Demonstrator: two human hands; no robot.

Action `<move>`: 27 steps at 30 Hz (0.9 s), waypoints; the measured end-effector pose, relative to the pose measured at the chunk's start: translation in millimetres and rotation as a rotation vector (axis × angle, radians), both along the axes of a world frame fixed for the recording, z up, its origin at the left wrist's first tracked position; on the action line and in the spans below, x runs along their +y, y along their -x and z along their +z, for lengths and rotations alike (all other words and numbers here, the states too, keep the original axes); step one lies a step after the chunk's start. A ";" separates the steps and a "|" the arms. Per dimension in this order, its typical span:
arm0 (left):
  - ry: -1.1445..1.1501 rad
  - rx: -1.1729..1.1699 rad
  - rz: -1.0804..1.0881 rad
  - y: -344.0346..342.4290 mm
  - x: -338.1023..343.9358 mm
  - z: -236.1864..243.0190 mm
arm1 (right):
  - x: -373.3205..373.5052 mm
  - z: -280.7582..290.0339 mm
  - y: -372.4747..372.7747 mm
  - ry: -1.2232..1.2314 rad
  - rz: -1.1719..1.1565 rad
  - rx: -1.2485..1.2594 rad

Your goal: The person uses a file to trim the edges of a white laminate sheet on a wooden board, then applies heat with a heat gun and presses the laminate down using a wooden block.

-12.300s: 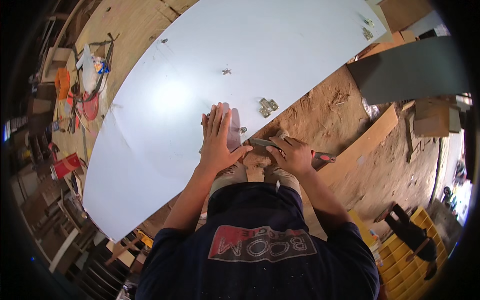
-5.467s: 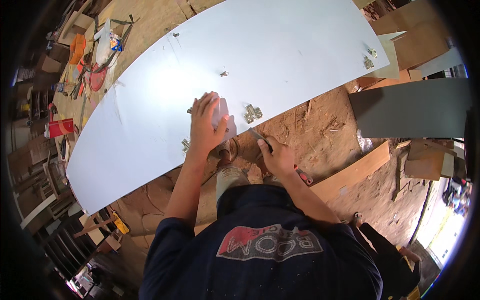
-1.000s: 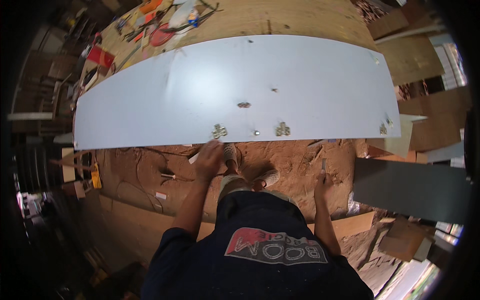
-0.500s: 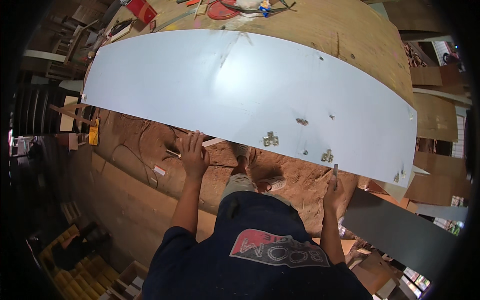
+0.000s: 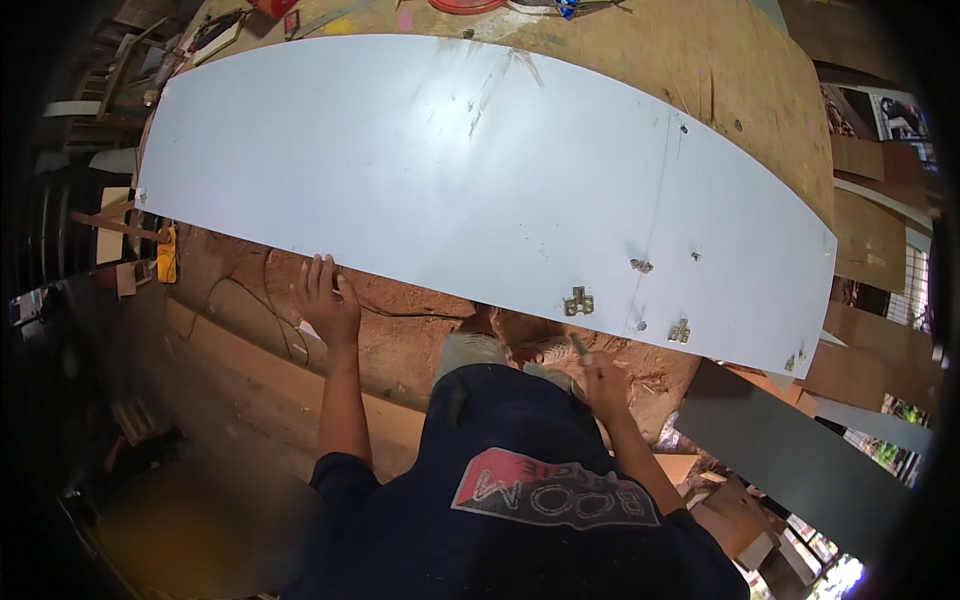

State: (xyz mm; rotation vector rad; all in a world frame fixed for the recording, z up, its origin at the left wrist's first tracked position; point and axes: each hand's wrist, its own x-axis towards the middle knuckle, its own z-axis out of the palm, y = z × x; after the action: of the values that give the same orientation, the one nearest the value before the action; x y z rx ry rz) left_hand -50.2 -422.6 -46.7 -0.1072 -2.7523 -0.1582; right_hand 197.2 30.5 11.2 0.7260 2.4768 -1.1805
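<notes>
A long white panel (image 5: 380, 180) lies across the wooden worktable (image 5: 770, 110) in front of me. By its near edge, left of the middle, my left hand (image 5: 334, 308) is open, fingers stretched and fingertips at the edge. My right hand (image 5: 605, 386) is closed around a narrow grey flat tool (image 5: 578, 344), whose tip points up toward the panel's near edge; its exact kind is too small to tell. Metal hinges (image 5: 579, 301) lie on the right part of the panel, one just beyond the tool. Another hinge (image 5: 680, 331) sits near the edge further right.
A red coil (image 5: 466, 5) lies on the table's far side. Under the near edge is reddish dirt floor (image 5: 400, 310) with a dark cable. To the right lean a dark grey board (image 5: 790, 450) and brown boards (image 5: 870, 350). A yellow object (image 5: 167, 255) hangs at the left.
My right hand has moved left along the near edge with the tool, from beside the right hinge to the middle one. My left hand has slid left. The view has shifted slightly.
</notes>
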 end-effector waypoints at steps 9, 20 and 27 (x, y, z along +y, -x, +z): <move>-0.552 -0.431 -0.658 -7.4 142.4 68.8 | -91.9 11.7 92.6 0.310 -0.058 -0.028; -0.761 -0.843 -0.543 6.7 181.9 58.6 | -88.0 16.5 63.2 0.223 -0.032 -0.136; -0.665 -0.574 -0.584 -5.7 183.8 53.0 | -100.4 -16.5 7.6 0.255 -0.130 0.102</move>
State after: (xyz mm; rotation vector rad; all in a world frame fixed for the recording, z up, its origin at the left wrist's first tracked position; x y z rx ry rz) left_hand -44.5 -238.8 6.3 -0.7771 -2.9370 -1.4283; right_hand 189.6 -69.9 -5.3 0.7802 2.3254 -1.5821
